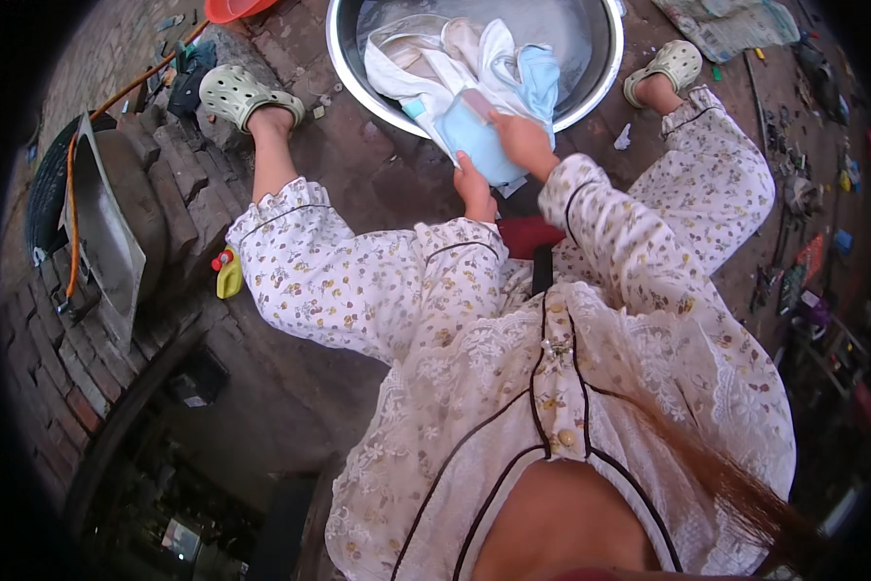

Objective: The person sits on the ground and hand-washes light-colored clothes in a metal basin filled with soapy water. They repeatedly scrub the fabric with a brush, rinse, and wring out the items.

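A white and light-blue wet garment (pixel 479 138) lies partly in a large metal basin (pixel 602 109) and hangs over its near rim. My left hand (pixel 475 192) grips the garment's near edge, with the thumb on top of the light-blue part. A pinkish bar (pixel 477 105), possibly soap, is in my right hand (pixel 524 143); it rests against the light-blue cloth and is slightly blurred. Beyond the cloth, cloudy water (pixel 566 43) shows in the basin. The underside of the cloth is hidden.
The basin stands on brick ground between my feet in pale clogs (pixel 243 94). At left are a tilted metal sink (pixel 105 225), an orange hose (pixel 71 210) and stacked bricks (pixel 181 167). A red basin (pixel 236 7) is at the top. Scattered litter (pixel 806 189) lies at right.
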A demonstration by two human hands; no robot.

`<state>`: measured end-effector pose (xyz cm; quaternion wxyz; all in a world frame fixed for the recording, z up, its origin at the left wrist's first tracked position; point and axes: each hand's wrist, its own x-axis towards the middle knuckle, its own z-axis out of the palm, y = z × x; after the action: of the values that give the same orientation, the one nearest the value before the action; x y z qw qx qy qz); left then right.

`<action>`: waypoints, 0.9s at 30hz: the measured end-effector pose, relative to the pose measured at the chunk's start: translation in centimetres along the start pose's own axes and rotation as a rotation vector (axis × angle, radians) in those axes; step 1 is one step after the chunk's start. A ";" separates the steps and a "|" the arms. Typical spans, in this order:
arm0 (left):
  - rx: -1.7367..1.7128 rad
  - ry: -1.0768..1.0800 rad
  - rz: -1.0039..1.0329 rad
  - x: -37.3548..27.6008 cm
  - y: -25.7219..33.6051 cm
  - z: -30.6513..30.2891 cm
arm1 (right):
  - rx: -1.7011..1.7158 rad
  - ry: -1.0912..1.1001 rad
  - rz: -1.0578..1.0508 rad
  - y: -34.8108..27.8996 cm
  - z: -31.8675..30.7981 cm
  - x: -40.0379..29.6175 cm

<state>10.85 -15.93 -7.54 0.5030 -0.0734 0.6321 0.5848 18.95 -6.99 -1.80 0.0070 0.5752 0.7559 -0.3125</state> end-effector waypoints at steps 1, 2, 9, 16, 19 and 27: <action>0.217 0.063 0.080 0.4 0.4 -0.5 | 0.066 0.035 0.008 -0.1 -0.6 0.4; 0.434 0.127 0.159 0.6 0.7 -1.3 | 0.221 0.106 -0.042 0.5 0.8 0.1; 1.180 -0.094 1.079 1.7 9.9 3.3 | 1.206 0.018 0.448 -0.6 1.4 -4.7; 1.827 -0.678 0.587 14.3 12.2 5.0 | 1.406 -0.106 0.638 -5.3 1.2 -4.3; 1.511 -0.966 0.269 15.9 13.3 5.9 | 1.343 -0.073 0.640 -6.3 1.0 -4.1; 0.620 -0.799 -0.790 12.8 15.7 5.5 | 0.825 0.340 0.382 -11.3 7.4 -5.9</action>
<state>-3.03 -0.36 -5.25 0.8752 0.0720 0.4610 0.1276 8.51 -17.20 -0.31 -0.2880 0.7015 0.4403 -0.4807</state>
